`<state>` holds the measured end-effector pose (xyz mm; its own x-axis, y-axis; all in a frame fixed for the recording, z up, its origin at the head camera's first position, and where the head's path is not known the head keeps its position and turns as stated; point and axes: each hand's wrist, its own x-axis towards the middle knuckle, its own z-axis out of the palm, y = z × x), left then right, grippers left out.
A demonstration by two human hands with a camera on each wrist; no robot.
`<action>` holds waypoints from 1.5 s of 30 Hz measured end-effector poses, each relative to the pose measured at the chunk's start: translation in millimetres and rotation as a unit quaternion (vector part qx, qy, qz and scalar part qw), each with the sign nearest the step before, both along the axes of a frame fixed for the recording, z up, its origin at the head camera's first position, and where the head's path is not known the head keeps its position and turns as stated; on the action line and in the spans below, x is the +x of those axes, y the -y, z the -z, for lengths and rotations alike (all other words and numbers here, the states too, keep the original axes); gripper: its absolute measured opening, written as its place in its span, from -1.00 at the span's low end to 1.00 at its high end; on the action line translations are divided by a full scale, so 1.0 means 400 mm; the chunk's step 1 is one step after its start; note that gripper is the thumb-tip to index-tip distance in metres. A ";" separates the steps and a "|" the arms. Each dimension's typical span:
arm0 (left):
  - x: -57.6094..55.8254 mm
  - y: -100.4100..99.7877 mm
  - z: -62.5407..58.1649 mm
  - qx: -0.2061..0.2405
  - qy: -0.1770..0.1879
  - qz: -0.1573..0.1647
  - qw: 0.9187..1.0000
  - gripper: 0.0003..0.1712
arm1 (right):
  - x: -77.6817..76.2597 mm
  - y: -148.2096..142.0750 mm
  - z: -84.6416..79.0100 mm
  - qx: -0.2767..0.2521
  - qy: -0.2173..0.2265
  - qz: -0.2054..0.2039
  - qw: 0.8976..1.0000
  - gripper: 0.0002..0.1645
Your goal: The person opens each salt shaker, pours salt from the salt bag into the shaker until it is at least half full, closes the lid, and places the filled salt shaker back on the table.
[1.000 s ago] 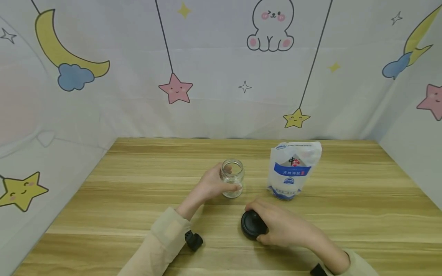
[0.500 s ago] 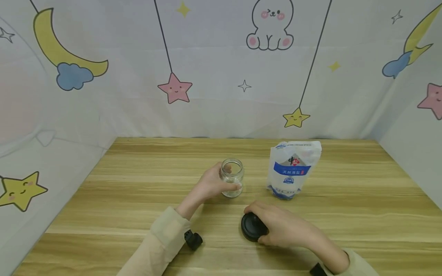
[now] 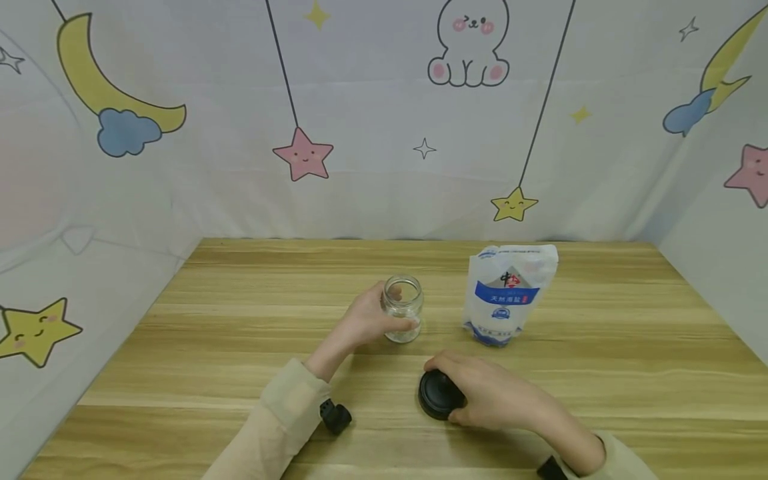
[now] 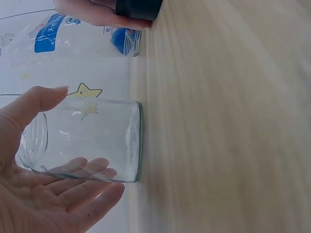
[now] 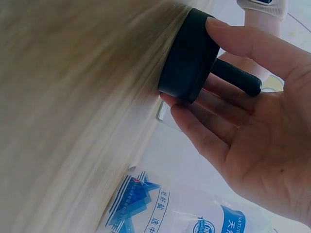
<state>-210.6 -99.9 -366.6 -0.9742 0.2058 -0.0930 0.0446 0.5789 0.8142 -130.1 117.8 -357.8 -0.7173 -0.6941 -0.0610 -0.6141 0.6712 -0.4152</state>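
I have both hands in view, and here's the picture: the left hand [image 3: 367, 321] wraps its grip around a glass jar [image 3: 408, 312], thumb on the near side, fingers round behind. The jar stands upright on the counter [image 3: 240, 300], mouth up and uncovered, and through the clear wall in the left wrist view I can see fingertips. Over to the right hand [image 3: 495, 395]: its grip pinches a black disc-shaped piece [image 3: 441, 395] by the rim, thumb on one side, fingers on the other, low down at the counter. My right wrist view gives me a short black stem [image 5: 238, 77] poking from that piece toward the palm. The piece sits nearer to me than the jar and slightly right of it, the two apart. Beyond the right hand stands a white-and-blue pouch [image 3: 503, 320], upright, right of the jar and not touching it. Behind it all, a white cloth [image 3: 360, 207] printed with stars.
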 end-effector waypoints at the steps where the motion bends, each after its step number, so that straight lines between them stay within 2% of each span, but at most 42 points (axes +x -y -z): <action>1: 0.000 0.000 0.000 0.001 0.001 0.001 1.000 -0.29 | 0.000 -0.001 0.001 0.001 0.000 0.000 1.000 -0.28; 7: 0.002 0.000 -0.001 0.013 0.011 0.004 1.000 -0.27 | 0.000 -0.003 0.002 0.001 0.004 0.003 1.000 -0.25; 15: 0.002 0.001 -0.006 0.007 0.014 0.003 1.000 -0.20 | 0.000 0.001 -0.003 0.007 0.006 0.010 1.000 -0.19; 23: 0.002 0.004 -0.005 0.014 0.014 0.005 1.000 -0.03 | 0.003 0.000 -0.005 0.003 0.002 0.011 1.000 -0.10; 29: 0.002 0.004 -0.004 0.020 0.014 0.004 1.000 0.12 | 0.002 -0.018 -0.032 -0.013 0.000 0.018 1.000 -0.07; 34: 0.003 0.001 -0.008 0.035 0.019 -0.004 0.999 0.22 | 0.003 -0.031 -0.056 -0.017 -0.006 0.037 0.999 -0.13; 45: 0.006 -0.005 -0.016 0.042 0.000 -0.006 0.999 0.21 | 0.006 -0.049 -0.078 -0.018 -0.062 0.064 0.996 -0.34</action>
